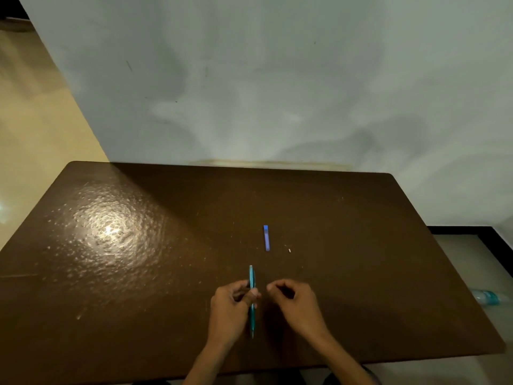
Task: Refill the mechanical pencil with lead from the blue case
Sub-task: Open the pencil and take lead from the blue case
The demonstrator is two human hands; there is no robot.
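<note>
My left hand [231,309] grips a teal mechanical pencil [251,276] around its middle, tip pointing toward me and its top end pointing away. My right hand [297,302] hovers just to the right of the pencil with thumb and forefinger pinched together; whether a lead is between them is too small to tell. The blue lead case [266,238] lies flat on the brown table [138,273], a short way beyond both hands. A tiny white piece [289,250] rests on the table right of the case.
A grey wall stands right behind the table's far edge. A plastic bottle [488,297] lies on the floor off the table's right side. A bright light glare marks the left of the tabletop.
</note>
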